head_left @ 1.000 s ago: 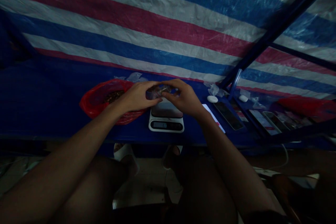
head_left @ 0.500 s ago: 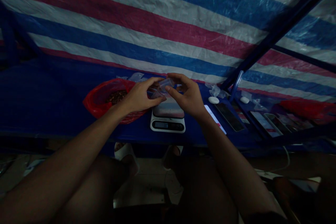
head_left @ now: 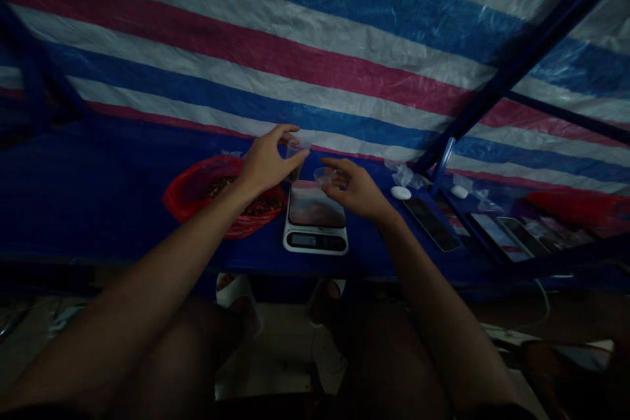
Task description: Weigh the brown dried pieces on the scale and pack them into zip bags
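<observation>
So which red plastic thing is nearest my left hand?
The open red bag with brown pieces inside, left of the scale; the other red plastic lies far right, beyond the slanting blue bar.

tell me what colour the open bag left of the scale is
Red; the bag shows in the head view, the only one.

"What do we have behind this blue table point(head_left: 108, 197)?"

"We face a crinkled plastic sheet point(head_left: 275, 13) striped red, white and blue, with a slanting blue bar point(head_left: 516, 65) at right."

"And below us?"

"We see a pale floor point(head_left: 275, 348); our light is dim."
</observation>
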{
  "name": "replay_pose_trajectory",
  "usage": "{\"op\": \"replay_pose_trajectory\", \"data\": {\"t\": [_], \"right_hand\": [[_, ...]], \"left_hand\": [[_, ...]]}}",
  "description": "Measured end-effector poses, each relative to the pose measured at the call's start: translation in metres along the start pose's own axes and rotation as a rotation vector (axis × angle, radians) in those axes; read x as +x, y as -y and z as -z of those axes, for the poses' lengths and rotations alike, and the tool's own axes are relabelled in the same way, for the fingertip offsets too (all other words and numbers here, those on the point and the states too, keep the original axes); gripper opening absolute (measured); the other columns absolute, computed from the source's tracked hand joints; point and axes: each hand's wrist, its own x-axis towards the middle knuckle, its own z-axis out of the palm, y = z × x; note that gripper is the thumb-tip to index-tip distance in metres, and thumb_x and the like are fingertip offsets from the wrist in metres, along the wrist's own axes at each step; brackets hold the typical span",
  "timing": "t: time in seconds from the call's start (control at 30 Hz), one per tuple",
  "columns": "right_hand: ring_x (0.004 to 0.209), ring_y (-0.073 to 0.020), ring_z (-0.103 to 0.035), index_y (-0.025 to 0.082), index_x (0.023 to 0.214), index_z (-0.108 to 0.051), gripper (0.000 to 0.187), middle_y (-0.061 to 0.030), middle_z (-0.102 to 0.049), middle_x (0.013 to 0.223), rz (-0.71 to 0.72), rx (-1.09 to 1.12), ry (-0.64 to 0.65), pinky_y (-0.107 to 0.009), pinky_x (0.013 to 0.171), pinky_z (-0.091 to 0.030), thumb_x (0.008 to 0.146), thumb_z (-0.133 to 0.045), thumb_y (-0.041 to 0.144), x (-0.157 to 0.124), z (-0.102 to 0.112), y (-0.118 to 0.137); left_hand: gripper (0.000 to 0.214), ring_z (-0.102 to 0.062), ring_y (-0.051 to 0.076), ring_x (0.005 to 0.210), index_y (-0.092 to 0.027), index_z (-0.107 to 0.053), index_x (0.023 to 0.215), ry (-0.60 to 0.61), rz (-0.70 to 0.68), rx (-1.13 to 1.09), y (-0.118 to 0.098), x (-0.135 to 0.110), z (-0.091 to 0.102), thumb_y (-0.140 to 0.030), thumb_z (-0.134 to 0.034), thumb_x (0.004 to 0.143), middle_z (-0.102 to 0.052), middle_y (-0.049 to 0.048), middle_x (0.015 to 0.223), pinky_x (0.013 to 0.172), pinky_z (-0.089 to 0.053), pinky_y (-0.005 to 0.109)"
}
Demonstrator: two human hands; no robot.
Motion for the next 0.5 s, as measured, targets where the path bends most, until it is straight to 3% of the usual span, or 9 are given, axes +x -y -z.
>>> {"op": "replay_pose_trajectory", "data": {"t": [0.13, 0.27, 0.5], "right_hand": [[0.113, -0.027, -0.075, 0.018, 0.124, -0.075, 0.041, -0.0121, -0.078, 0.125, 0.05, -0.143, 0.086, -0.048, 0.105, -0.059, 0.084, -0.076, 0.025, -0.001, 0.001, -0.001], [0.116, -0.0284, -0.074, 0.019, 0.123, -0.076, 0.039, -0.0117, -0.08, 0.125, 0.036, -0.254, 0.133, -0.048, 0.107, -0.056, 0.085, -0.078, 0.025, -0.002, -0.002, -0.003], [0.115, -0.0301, -0.074, 0.017, 0.129, -0.075, 0.044, -0.0145, -0.079, 0.127, 0.004, -0.304, 0.167, -0.049, 0.105, -0.057, 0.086, -0.082, 0.027, -0.005, -0.004, -0.001]], "left_hand": [[0.057, -0.074, 0.026, 0.11, -0.017, -0.065, 0.138, 0.021, 0.036, 0.046, 0.002, 0.026, -0.025, -0.041, -0.078, 0.088, -0.078, 0.0114, 0.123, 0.098, -0.057, 0.039], [0.058, -0.073, 0.03, 0.112, -0.012, -0.065, 0.138, 0.132, 0.078, 0.103, 0.004, 0.04, -0.049, -0.039, -0.078, 0.088, -0.077, 0.0165, 0.124, 0.099, -0.056, 0.041], [0.061, -0.072, 0.033, 0.122, -0.014, -0.061, 0.142, 0.244, 0.132, 0.138, 0.016, 0.032, -0.054, -0.039, -0.075, 0.089, -0.075, 0.0199, 0.131, 0.105, -0.055, 0.043]]}}
